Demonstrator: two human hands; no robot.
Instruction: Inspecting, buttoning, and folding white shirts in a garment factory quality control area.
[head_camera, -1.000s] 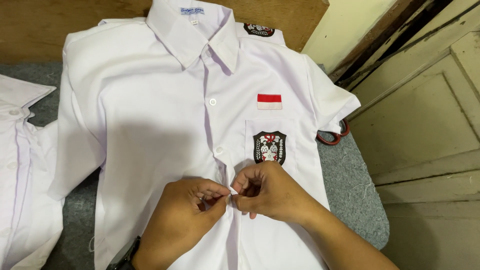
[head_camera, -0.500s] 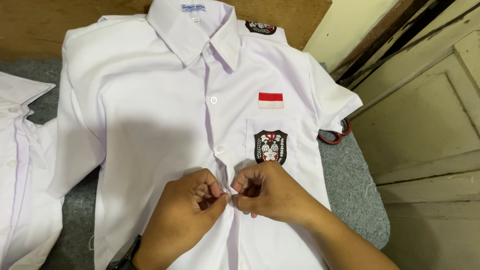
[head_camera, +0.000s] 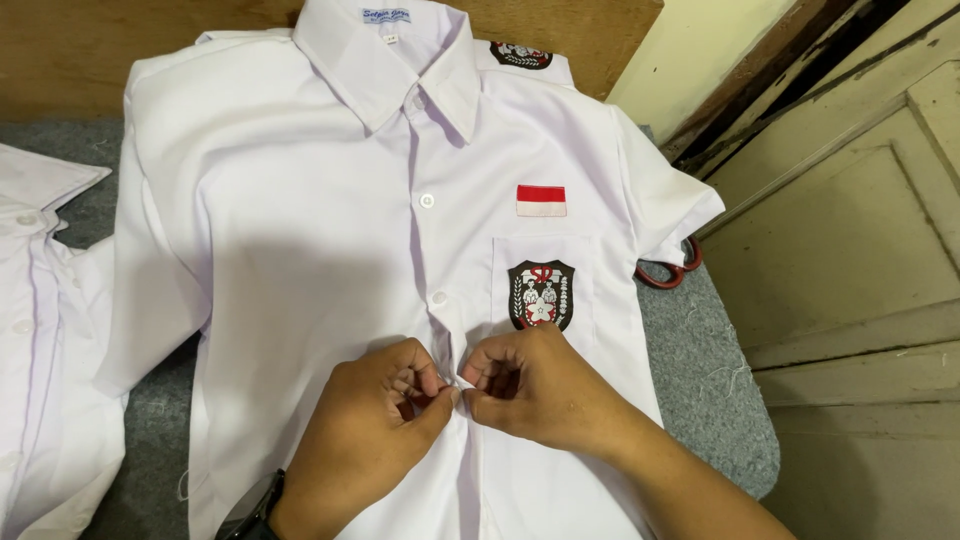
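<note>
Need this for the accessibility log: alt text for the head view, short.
Two hands, left hand and right hand, pinch the front placket of a white short-sleeved shirt laid flat on a grey padded surface. The shirt has a chest pocket badge and a red-and-white patch; a second white shirt lies at left.

I see a white short-sleeved uniform shirt (head_camera: 330, 250) laid flat, front up, on grey felt-covered table (head_camera: 700, 370). My left hand (head_camera: 370, 430) and right hand (head_camera: 540, 385) meet at the placket below the third button (head_camera: 438, 297), fingertips pinching fabric. Chest pocket (head_camera: 542, 285) bears a dark crest; red-and-white flag patch (head_camera: 541, 200) above it. Second white shirt (head_camera: 40, 330) at left. Red-handled scissors (head_camera: 668, 272) partly under the sleeve.
</note>
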